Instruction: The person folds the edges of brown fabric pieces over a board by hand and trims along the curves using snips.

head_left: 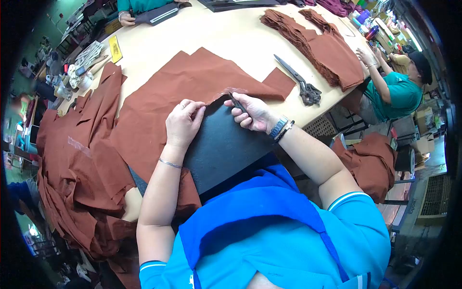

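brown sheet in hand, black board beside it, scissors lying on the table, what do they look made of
Brown sheet: probably fabric, matt, given its soft folds. Black board: perhaps rubber or plastic, smooth, dull sheen. Scissors: likely steel blades, dull grey shine; handles seemingly wrapped in crumpled cloth.

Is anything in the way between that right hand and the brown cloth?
Nothing visible. The right hand holds a small dark tool right at the edge of the brown cloth, and the left hand grips that edge beside it. The large scissors lie off to the right.
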`<state>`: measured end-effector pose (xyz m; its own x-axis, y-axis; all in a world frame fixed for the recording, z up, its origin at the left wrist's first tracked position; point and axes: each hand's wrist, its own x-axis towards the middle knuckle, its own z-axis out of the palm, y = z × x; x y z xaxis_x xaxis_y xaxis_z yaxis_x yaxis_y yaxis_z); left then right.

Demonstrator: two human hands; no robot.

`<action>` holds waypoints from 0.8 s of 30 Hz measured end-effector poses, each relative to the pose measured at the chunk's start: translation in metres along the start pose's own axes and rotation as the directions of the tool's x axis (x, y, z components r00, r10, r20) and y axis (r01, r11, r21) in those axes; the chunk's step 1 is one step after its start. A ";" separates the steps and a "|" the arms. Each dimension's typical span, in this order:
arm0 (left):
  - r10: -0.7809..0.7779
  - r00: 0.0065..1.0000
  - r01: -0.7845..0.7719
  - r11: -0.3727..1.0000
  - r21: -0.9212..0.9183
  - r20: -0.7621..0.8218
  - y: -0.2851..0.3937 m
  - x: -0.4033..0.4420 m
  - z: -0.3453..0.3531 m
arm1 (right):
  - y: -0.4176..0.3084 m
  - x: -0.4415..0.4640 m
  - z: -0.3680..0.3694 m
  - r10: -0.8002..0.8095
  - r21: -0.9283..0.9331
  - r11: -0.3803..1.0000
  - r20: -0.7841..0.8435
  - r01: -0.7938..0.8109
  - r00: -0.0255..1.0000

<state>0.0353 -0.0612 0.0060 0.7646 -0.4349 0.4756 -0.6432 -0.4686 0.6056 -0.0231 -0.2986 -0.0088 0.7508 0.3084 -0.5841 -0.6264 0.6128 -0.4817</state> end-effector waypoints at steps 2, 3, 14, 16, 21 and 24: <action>0.015 1.000 -0.015 1.000 0.010 -0.008 -0.001 0.000 0.000 | 0.002 -0.002 0.005 0.009 0.008 1.000 -0.002 -0.009 1.000; 0.021 1.000 -0.021 1.000 0.015 -0.013 -0.002 0.000 0.001 | 0.002 -0.002 0.009 0.011 0.012 1.000 -0.015 -0.011 1.000; -0.003 1.000 0.002 1.000 -0.011 -0.013 -0.005 0.001 0.001 | 0.006 0.007 0.004 -0.065 0.075 0.995 0.000 0.064 0.998; -0.003 1.000 0.003 1.000 -0.008 -0.012 -0.005 0.000 0.001 | 0.009 0.003 0.005 -0.096 0.046 0.994 -0.025 0.097 0.995; -0.028 1.000 0.028 0.999 -0.021 -0.008 -0.003 0.000 0.000 | 0.012 -0.006 0.018 -0.054 0.093 0.994 -0.007 0.054 0.999; -0.015 1.000 0.015 1.000 -0.002 -0.005 -0.003 0.000 0.000 | 0.007 -0.002 0.023 -0.070 0.104 0.992 -0.043 0.074 0.997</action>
<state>0.0369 -0.0599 0.0044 0.7742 -0.4240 0.4700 -0.6319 -0.4736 0.6135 -0.0245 -0.2784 0.0036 0.7828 0.2333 -0.5769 -0.5441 0.7063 -0.4528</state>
